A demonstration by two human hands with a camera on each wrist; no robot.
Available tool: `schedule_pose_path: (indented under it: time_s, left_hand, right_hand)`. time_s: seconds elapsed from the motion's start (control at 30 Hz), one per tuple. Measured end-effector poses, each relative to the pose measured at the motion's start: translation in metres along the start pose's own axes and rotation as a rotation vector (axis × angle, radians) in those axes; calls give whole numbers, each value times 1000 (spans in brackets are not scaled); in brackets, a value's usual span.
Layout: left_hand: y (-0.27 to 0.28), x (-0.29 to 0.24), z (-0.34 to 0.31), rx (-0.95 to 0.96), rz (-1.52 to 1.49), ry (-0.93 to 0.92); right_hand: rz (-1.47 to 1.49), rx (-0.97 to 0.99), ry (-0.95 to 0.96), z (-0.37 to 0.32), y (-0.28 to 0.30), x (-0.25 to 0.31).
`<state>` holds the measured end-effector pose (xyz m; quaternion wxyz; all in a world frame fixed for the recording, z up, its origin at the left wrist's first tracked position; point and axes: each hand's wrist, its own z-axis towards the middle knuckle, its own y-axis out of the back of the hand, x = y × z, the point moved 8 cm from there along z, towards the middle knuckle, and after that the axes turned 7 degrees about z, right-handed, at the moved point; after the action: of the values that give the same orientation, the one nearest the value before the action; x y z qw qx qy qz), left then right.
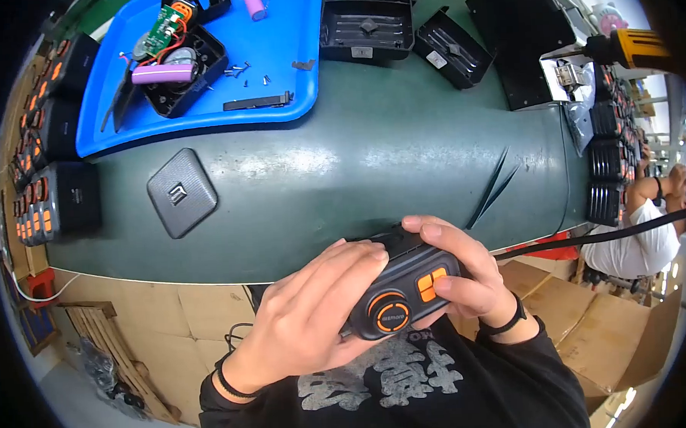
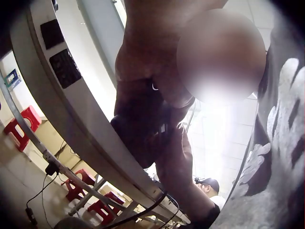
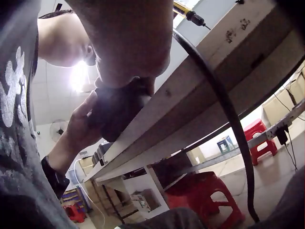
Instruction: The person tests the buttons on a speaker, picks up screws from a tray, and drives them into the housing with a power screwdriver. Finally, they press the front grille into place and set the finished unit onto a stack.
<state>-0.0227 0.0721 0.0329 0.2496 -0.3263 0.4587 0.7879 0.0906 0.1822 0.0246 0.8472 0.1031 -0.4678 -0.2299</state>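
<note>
Both hands hold a black device (image 1: 404, 288) with an orange-ringed knob and orange buttons, at the table's front edge in the head view. The left hand (image 1: 309, 311) grips its left end, fingers over the top. Curled round the right end is the right hand (image 1: 468, 273), its thumb against the orange buttons. In the left wrist view the device (image 2: 138, 119) is a dark shape between the hands. The right wrist view shows the device (image 3: 119, 112) dark, with the left hand (image 3: 78, 126) on its far side.
A blue tray (image 1: 275, 56) holds an opened unit, screws and a pink cylinder. A grey panel (image 1: 183, 192) and tweezers (image 1: 492, 188) lie on the green table (image 1: 371, 151). Black housings (image 1: 367, 29) stand behind; similar devices line both sides. A yellow screwdriver (image 1: 642, 48) hangs at right.
</note>
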Motion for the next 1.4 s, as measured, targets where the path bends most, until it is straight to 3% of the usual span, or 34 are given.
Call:
schedule_pose_path:
  time_s: [0.1,0.5,1.0,1.17,1.27,1.4]
  left_hand:
    - [0,-3,0,-9,10,6]
    - [-1,-4,-3,-21,80,3]
    - [-1,-3,-5,-28,83,-7]
    - [-2,-4,-5,-31,80,-12]
    - [-3,-6,-8,-39,85,4]
    - [-1,-14,-12,-117,224,-45]
  right_hand:
    - [-13,-55,83,1,1,2]
    - [-69,-109,127,0,2,2]
    - [-71,-105,107,2,2,2]
    - [-128,-14,76,-1,-1,0]
    - [-113,-118,101,0,2,3]
    - [-119,-109,26,-1,5,3]
